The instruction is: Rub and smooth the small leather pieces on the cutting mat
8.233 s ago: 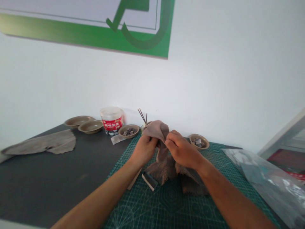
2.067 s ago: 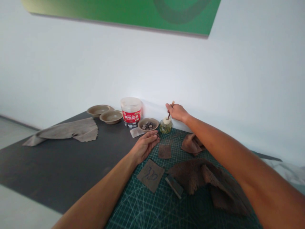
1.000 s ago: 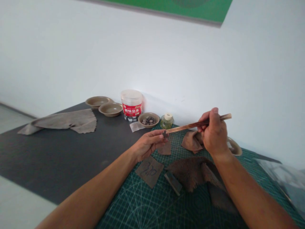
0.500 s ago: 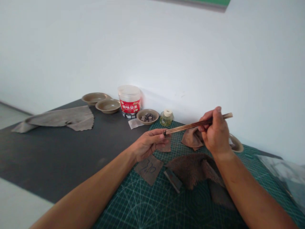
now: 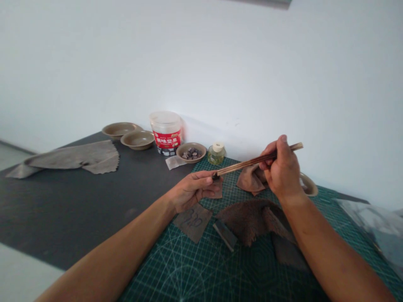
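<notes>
My right hand [image 5: 281, 167] is closed round a bundle of thin wooden sticks [image 5: 244, 165], held in the air and slanting down to the left. At their lower end, my left hand [image 5: 193, 188] pinches a small dark piece [image 5: 215, 176] between thumb and fingers, and the stick tips touch or nearly touch it. Beneath the hands, a brown square [image 5: 193, 222] with handwriting lies on the green cutting mat [image 5: 179, 268], beside a small grey block [image 5: 225, 235] and a dark brown cloth [image 5: 252, 218].
Along the wall stand two bowls [image 5: 137, 139], a red-labelled tub [image 5: 167, 136], a bowl of small stones [image 5: 191, 153] and a glass bottle [image 5: 216, 154]. A grey cloth [image 5: 78, 157] lies left. Clear plastic [image 5: 368, 222] lies right, and another bowl [image 5: 310, 185] sits behind my right wrist.
The view has shifted slightly, so most things appear a little further left. Both hands keep their holds, and the sticks stay against or close to the dark piece.
</notes>
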`<action>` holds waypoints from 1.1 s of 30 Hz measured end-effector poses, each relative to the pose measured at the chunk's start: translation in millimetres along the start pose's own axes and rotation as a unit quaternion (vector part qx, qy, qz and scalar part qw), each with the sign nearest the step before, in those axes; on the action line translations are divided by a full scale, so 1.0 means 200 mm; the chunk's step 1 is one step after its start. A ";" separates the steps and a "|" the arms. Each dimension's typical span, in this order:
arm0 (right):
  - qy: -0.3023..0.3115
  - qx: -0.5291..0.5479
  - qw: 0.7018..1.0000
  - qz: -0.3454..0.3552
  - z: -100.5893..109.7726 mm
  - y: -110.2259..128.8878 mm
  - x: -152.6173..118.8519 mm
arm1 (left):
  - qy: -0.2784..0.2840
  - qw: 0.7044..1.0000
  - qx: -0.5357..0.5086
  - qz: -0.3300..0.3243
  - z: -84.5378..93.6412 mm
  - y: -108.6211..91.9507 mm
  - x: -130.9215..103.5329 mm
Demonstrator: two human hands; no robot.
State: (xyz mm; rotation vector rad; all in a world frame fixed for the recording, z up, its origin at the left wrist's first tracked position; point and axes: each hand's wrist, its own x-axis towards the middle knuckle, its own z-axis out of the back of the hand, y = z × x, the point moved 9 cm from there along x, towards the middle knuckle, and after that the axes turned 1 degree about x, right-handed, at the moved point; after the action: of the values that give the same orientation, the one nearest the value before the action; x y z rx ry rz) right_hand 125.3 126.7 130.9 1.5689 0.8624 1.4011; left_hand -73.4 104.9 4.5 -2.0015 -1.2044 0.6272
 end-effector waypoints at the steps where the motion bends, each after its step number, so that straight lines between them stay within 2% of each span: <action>1: 0.000 0.008 1.000 -0.007 0.00 -0.01 0.00 | 0.005 1.000 0.000 0.000 -0.01 0.00 0.00; 6: 0.017 0.014 0.999 -0.044 -0.02 -0.05 0.01 | 0.016 1.000 0.000 0.009 -0.02 0.00 -0.01; 9: 0.007 0.027 0.999 -0.036 -0.01 -0.06 0.02 | 0.014 1.000 0.004 0.013 -0.02 0.00 -0.01; 13: 0.024 0.031 0.999 -0.035 -0.03 -0.08 0.03 | 0.042 0.999 0.017 0.027 -0.04 0.02 -0.02; 18: 0.023 0.053 0.998 -0.030 -0.03 -0.08 0.04 | 0.049 0.999 0.018 0.012 -0.05 0.01 -0.02; 22: 0.036 0.063 0.996 -0.048 -0.04 -0.10 0.04 | 0.061 0.998 0.025 0.021 -0.06 0.01 -0.02; 27: 0.019 0.070 0.996 -0.051 -0.02 -0.11 0.05 | 0.057 0.998 0.018 0.016 -0.06 0.01 -0.03; 33: 0.054 0.098 0.992 -0.054 -0.08 -0.11 0.02 | 0.054 0.998 0.025 0.026 -0.07 0.01 -0.02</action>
State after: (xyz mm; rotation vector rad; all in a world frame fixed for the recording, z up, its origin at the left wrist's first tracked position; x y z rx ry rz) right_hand 111.7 141.9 112.5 1.5760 1.1640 1.3672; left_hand -64.2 95.2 11.7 -2.0043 -1.0646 0.5616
